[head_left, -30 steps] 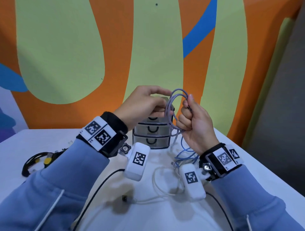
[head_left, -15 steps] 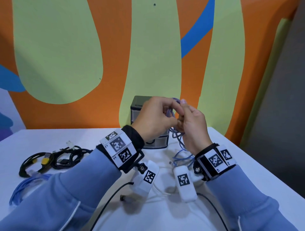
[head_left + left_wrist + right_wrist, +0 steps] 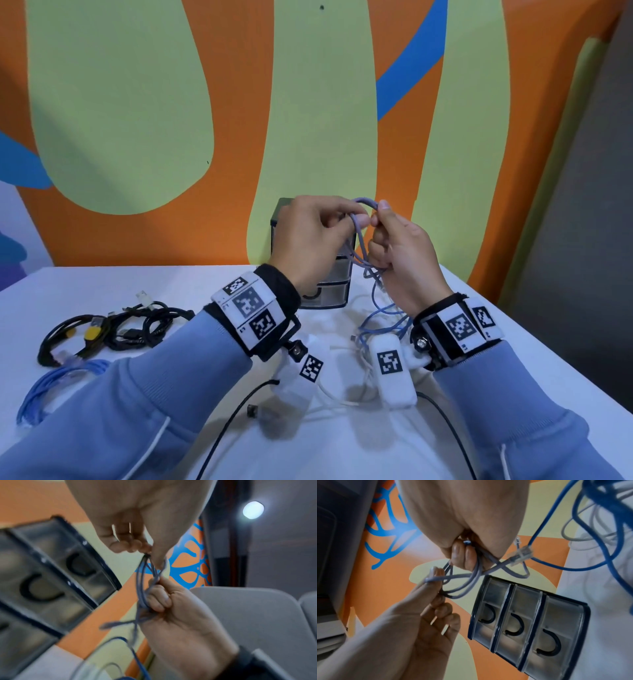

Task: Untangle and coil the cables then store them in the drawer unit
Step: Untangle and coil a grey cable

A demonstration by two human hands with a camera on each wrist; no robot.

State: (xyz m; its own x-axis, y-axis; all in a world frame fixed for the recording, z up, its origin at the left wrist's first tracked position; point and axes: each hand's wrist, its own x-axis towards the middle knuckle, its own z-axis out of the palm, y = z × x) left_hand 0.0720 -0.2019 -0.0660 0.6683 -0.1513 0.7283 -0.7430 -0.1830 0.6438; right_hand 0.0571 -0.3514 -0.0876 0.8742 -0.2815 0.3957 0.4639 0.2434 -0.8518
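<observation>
At the near edge of the white desk [image 3: 144, 284], a white cable [image 3: 337, 399] loops at my 6 o'clock, between my two blue sleeves. Farther out at 9 o'clock lie a coiled blue cable [image 3: 44, 387] and, beyond it, a bundle of black cables [image 3: 130, 325], both well apart from my hands. Raised above the desk at 12 o'clock, my left hand [image 3: 315, 240] pinches the top loop of the lavender cable [image 3: 359, 236] between thumb and curled fingertips. My right hand [image 3: 404, 253], just beside it, has its fingers curled tightly round the gathered loops. In the right wrist view, the cable's clear plug [image 3: 521, 555] hangs free below my right fist, and its tail trails down toward a loose blue tangle on the desk. Behind both hands, against the orange and green wall, stands the drawer unit [image 3: 329, 291], its three drawers closed.
</observation>
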